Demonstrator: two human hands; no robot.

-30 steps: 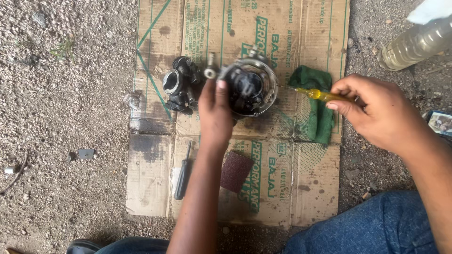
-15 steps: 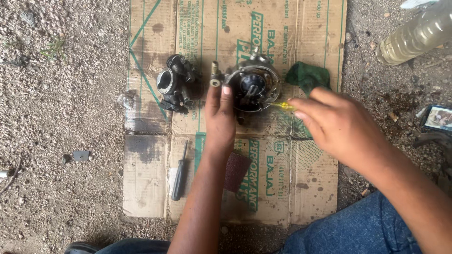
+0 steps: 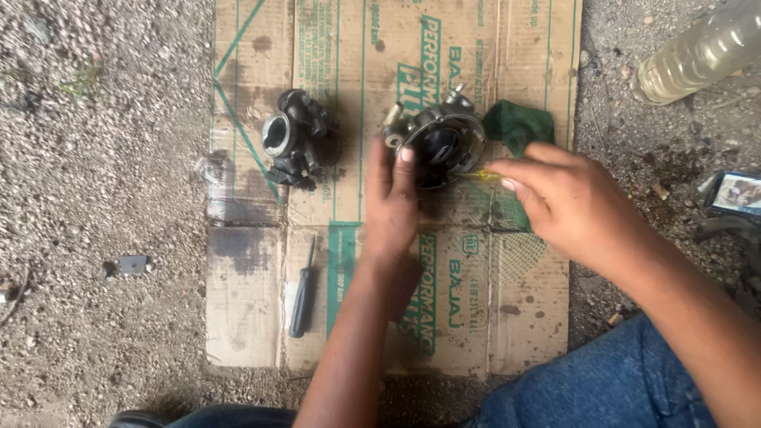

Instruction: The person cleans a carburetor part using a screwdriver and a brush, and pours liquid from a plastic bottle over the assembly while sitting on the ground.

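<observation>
Nearest the viewer, a dark-handled screwdriver [image 3: 302,295] lies on the flattened cardboard sheet [image 3: 246,293], left of the left forearm, its long axis running near to far with the tip pointing far. The cardboard is tan, oil-stained, and carries green printed lettering and green line borders running lengthwise. The left hand [image 3: 392,210] rests on the cardboard with fingers extended, fingertips pressed against the near left edge of the round metal engine part [image 3: 441,143], steadying it. The right hand [image 3: 567,198] is closed around a yellow-handled tool [image 3: 482,176], whose long axis runs left to right with the tip pointing left at the part's near right rim. A green cloth [image 3: 519,127] lies just right of the part. A second dark metal assembly [image 3: 295,139] sits well to the left. At the far right, a clear plastic bottle [image 3: 697,55] of yellowish liquid lies tilted on the gravel.
</observation>
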